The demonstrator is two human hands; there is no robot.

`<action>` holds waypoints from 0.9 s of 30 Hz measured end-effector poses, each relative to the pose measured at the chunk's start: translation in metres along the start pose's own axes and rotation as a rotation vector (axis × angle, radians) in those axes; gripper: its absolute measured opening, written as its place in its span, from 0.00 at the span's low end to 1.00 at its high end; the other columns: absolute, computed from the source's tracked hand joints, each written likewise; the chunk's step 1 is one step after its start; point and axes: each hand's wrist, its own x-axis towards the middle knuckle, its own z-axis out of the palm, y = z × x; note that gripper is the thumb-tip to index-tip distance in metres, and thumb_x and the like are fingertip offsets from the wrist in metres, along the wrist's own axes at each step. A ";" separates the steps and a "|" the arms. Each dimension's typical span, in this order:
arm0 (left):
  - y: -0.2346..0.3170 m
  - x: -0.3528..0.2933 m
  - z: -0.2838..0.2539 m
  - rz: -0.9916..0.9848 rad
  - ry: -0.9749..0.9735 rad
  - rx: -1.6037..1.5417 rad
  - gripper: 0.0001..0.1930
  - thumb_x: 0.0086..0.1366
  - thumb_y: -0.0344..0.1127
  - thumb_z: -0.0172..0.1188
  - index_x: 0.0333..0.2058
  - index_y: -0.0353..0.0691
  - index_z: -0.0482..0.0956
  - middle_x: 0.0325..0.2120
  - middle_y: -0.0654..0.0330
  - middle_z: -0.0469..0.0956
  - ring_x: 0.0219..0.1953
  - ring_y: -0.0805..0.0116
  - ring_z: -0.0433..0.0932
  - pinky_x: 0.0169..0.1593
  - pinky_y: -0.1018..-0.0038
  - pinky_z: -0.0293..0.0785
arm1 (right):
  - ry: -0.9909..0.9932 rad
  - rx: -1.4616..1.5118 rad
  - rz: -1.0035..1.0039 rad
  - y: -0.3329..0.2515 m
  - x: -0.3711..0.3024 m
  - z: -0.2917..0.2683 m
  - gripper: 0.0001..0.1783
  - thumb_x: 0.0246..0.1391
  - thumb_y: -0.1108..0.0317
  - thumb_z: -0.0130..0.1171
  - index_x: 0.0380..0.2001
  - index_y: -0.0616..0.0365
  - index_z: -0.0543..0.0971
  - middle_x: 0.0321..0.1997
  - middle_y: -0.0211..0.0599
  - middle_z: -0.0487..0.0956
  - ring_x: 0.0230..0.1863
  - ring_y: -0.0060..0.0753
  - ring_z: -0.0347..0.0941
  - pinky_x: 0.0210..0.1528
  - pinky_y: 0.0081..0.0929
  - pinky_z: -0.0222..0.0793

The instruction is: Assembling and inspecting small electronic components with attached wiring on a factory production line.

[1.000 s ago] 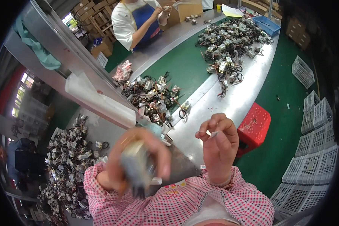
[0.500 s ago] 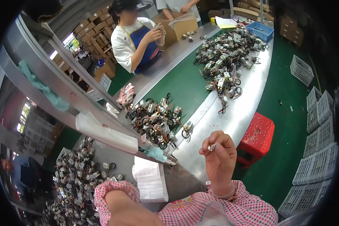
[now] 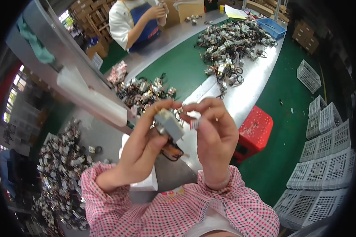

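Note:
My left hand (image 3: 140,148) grips a small grey, box-shaped electrical part (image 3: 171,125) with a coil of dark and orange wires (image 3: 171,151) hanging under it. Close beside it on the right, my right hand (image 3: 217,136) pinches a small white label (image 3: 194,124) between thumb and fingers. Both hands are raised over the metal table, their fingertips nearly meeting at the part's top. Just beyond them lies a heap of similar wired parts (image 3: 148,91), partly covered by my left hand.
A larger heap (image 3: 235,47) lies on the far table, beside a blue tray (image 3: 271,28). Another heap (image 3: 63,166) spreads at lower left. A red stool (image 3: 257,128) and stacked grey crates (image 3: 324,170) stand right. A co-worker (image 3: 136,21) works across the table. A metal post and plastic roll (image 3: 91,94) rise left.
My left hand has come up from the lower left with a grey part in it. My right hand, still pinching the label, has moved left toward it. The view has shifted somewhat.

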 end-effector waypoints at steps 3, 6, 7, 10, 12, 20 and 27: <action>-0.001 0.003 0.002 -0.014 0.011 0.049 0.25 0.65 0.25 0.38 0.60 0.33 0.45 0.52 0.53 0.61 0.47 0.70 0.68 0.41 0.79 0.73 | -0.014 0.039 0.008 -0.001 0.009 0.002 0.04 0.50 0.84 0.48 0.30 0.68 0.70 0.43 0.40 0.64 0.47 0.37 0.70 0.52 0.31 0.67; 0.000 0.003 0.012 -0.020 0.054 0.014 0.24 0.66 0.26 0.38 0.60 0.33 0.47 0.44 0.55 0.67 0.42 0.73 0.70 0.43 0.80 0.70 | -0.020 -0.030 0.001 -0.003 0.005 0.000 0.04 0.48 0.84 0.51 0.29 0.68 0.71 0.44 0.40 0.64 0.48 0.34 0.68 0.52 0.30 0.67; 0.000 0.002 0.011 -0.020 0.057 0.015 0.24 0.66 0.26 0.38 0.60 0.33 0.47 0.44 0.55 0.67 0.42 0.73 0.70 0.43 0.80 0.70 | -0.027 -0.060 0.005 -0.005 0.004 0.002 0.04 0.48 0.83 0.52 0.29 0.68 0.71 0.45 0.41 0.64 0.49 0.33 0.67 0.52 0.28 0.67; -0.008 0.003 0.011 -0.049 0.062 0.117 0.23 0.66 0.26 0.39 0.59 0.33 0.49 0.38 0.58 0.69 0.36 0.75 0.70 0.40 0.81 0.69 | -0.035 -0.099 0.006 -0.006 0.003 0.000 0.04 0.47 0.83 0.54 0.29 0.68 0.72 0.45 0.41 0.64 0.50 0.32 0.66 0.51 0.27 0.68; -0.010 0.003 0.013 -0.021 0.084 0.077 0.23 0.67 0.27 0.40 0.59 0.33 0.50 0.35 0.60 0.69 0.32 0.77 0.69 0.38 0.82 0.68 | -0.043 -0.098 0.006 -0.007 0.003 -0.001 0.04 0.46 0.83 0.54 0.29 0.68 0.72 0.46 0.42 0.64 0.50 0.32 0.66 0.50 0.26 0.68; -0.008 0.004 0.013 0.004 0.095 0.084 0.22 0.67 0.28 0.40 0.59 0.33 0.50 0.37 0.58 0.69 0.35 0.76 0.72 0.37 0.82 0.69 | -0.077 -0.096 0.000 -0.005 0.002 0.001 0.04 0.46 0.81 0.56 0.27 0.68 0.72 0.48 0.40 0.62 0.53 0.34 0.64 0.55 0.30 0.66; -0.009 0.003 0.013 0.044 0.092 0.134 0.23 0.67 0.29 0.40 0.58 0.32 0.49 0.39 0.56 0.70 0.35 0.73 0.74 0.36 0.81 0.71 | -0.091 -0.150 -0.021 -0.006 0.003 0.002 0.04 0.46 0.81 0.57 0.27 0.68 0.72 0.47 0.40 0.62 0.53 0.34 0.65 0.55 0.30 0.65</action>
